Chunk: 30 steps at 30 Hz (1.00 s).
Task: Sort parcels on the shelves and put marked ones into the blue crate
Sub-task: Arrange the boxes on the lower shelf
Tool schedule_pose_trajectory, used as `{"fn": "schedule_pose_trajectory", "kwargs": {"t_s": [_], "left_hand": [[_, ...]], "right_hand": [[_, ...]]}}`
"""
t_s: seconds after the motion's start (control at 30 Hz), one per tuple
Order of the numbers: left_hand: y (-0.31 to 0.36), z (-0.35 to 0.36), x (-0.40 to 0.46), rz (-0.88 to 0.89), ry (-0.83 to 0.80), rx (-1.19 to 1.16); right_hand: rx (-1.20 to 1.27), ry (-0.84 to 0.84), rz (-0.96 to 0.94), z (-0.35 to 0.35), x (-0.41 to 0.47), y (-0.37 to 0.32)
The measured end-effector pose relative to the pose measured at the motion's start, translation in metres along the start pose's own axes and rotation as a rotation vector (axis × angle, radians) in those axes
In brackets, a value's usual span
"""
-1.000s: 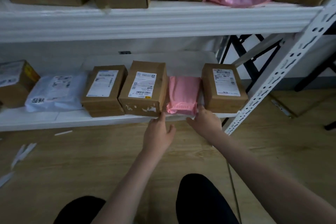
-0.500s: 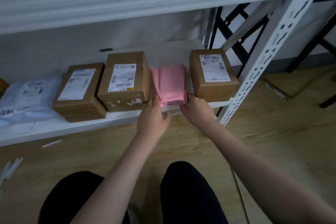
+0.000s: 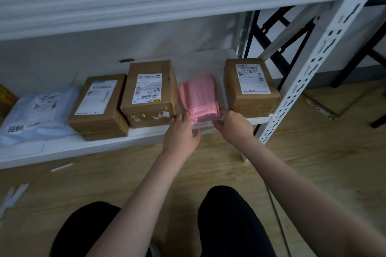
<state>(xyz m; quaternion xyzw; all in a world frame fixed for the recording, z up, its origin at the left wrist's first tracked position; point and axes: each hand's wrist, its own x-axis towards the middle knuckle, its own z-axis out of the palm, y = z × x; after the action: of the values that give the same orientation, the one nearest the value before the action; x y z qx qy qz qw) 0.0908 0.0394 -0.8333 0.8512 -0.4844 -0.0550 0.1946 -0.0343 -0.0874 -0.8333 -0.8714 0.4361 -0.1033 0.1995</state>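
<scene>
Both hands reach to the lower shelf (image 3: 146, 134) in the head view: the left hand (image 3: 180, 131) and right hand (image 3: 234, 126) pinch the near corners of the pink parcel (image 3: 198, 96), which lies between two cardboard boxes (image 3: 150, 94) at the shelf's front edge. The soft bag could sag or slip from such light corner grips, or drag the touching box. Both forearms are stretched forward, wrists low; no blue crate shows.

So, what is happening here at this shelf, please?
A person crouches before a low white shelf and takes hold of a pink soft parcel at its near end, the left hand on one corner and the right hand on the other. The parcel lies on the shelf between two brown boxes. No blue crate is in view.
</scene>
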Motion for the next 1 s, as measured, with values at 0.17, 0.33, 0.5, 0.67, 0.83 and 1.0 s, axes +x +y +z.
{"fn": "schedule_pose_trajectory", "kwargs": {"t_s": [0.17,0.33,0.5,0.67,0.83,1.0], "left_hand": [[-0.001,-0.001,-0.004,0.041,0.007,-0.018],[0.015,0.017,-0.01,0.158,-0.022,-0.149],[0.021,0.022,-0.014,0.156,-0.007,-0.343],[-0.006,0.012,-0.035,0.058,0.007,-0.422],[-0.025,-0.006,-0.037,-0.031,0.01,-0.433],[-0.024,-0.006,-0.028,-0.059,-0.03,-0.31]], "right_hand": [[0.053,0.047,-0.045,-0.014,-0.013,0.001],[0.104,0.151,-0.146,-0.036,-0.029,0.002],[0.081,0.218,-0.219,-0.054,-0.044,-0.011],[0.06,0.139,-0.246,-0.036,-0.047,-0.027],[0.015,0.112,-0.15,-0.016,-0.049,-0.024],[0.129,-0.058,-0.051,-0.009,-0.039,-0.011]]}}
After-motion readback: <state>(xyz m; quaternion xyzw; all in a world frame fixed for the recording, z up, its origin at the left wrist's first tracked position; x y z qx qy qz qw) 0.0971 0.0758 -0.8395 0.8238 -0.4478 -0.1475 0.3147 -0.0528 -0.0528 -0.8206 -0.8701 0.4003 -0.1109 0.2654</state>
